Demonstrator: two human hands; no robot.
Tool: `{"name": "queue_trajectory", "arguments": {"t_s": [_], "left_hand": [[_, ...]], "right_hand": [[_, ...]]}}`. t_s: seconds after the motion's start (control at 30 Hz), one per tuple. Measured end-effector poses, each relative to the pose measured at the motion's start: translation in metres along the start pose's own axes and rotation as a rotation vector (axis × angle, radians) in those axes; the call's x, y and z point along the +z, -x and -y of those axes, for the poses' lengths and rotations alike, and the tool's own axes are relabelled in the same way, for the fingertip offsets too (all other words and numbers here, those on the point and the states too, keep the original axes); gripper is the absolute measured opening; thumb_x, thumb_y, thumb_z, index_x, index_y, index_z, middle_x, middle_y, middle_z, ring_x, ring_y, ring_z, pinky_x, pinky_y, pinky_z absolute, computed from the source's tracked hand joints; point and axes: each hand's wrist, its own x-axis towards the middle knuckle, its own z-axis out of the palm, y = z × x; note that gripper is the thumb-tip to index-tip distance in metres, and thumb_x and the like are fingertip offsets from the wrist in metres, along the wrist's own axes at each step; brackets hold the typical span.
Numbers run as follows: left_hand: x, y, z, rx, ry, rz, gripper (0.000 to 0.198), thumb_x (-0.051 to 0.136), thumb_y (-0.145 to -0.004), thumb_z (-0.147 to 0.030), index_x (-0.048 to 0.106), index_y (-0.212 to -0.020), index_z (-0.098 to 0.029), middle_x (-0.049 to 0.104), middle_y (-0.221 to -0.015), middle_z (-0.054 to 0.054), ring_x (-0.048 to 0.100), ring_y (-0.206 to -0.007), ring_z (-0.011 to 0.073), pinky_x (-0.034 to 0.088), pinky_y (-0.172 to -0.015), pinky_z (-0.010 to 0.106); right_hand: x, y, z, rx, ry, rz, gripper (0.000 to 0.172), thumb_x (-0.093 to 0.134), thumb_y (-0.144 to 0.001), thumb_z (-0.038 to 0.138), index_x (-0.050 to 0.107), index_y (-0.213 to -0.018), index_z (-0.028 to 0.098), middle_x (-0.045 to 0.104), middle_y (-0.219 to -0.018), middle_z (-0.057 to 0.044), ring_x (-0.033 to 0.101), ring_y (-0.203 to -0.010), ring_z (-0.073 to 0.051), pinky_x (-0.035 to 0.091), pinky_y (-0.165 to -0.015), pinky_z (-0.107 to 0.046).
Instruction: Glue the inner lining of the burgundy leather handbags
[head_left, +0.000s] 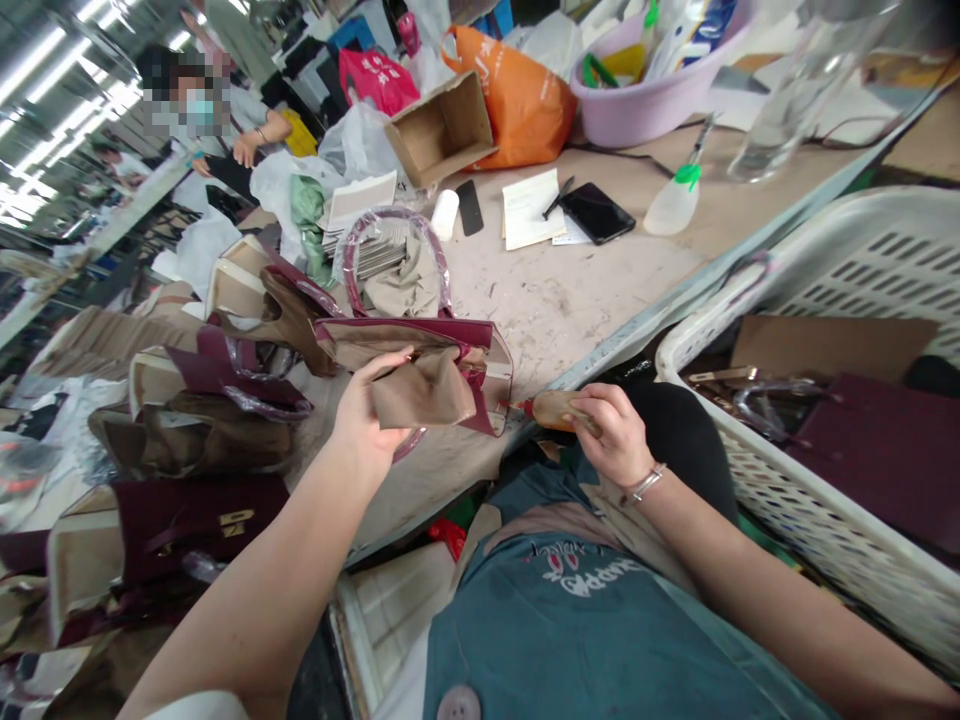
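Observation:
My left hand (367, 415) grips the tan lining cloth (424, 390) pulled out of a burgundy handbag (427, 345) that lies on its side at the table's near edge, its plastic-wrapped handle (394, 225) arching up behind it. My right hand (619, 435) is closed on a small tool with a wooden handle (559, 408), its red tip pointing at the bag's lower corner. Both hands are just above my lap.
Several more burgundy bags (195, 510) pile up at the left. A white basket (825, 530) with another bag stands at my right. On the worn table (570, 300) lie a phone (598, 212), papers, a cardboard box (442, 130), an orange bag and a lilac basin. A co-worker sits far left.

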Motion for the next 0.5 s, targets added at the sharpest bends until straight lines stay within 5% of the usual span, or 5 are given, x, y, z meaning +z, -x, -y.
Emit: {"name": "queue_trajectory", "arguments": {"t_s": [0.23,0.5], "left_hand": [[0.003,-0.006,0.000,0.005,0.007,0.029,0.013,0.061,-0.066,-0.009,0.064,-0.077,-0.014,0.069,-0.074,0.004,0.067,-0.066,0.0176,0.057,-0.068,0.032],[0.005,-0.011,0.000,0.017,0.005,0.034,0.014,0.061,-0.065,-0.007,0.064,-0.076,-0.015,0.068,-0.073,0.002,0.067,-0.067,0.0169,0.057,-0.065,0.029]], "right_hand": [[-0.008,0.003,0.003,0.018,-0.049,0.057,0.021,0.060,-0.083,0.018,0.057,-0.103,0.024,0.056,-0.098,-0.008,0.058,-0.090,-0.022,0.054,-0.074,-0.037],[-0.003,-0.009,-0.005,0.084,-0.011,-0.102,0.016,0.059,-0.083,0.018,0.058,-0.099,0.023,0.055,-0.098,-0.008,0.058,-0.090,-0.022,0.053,-0.077,-0.039]]}}
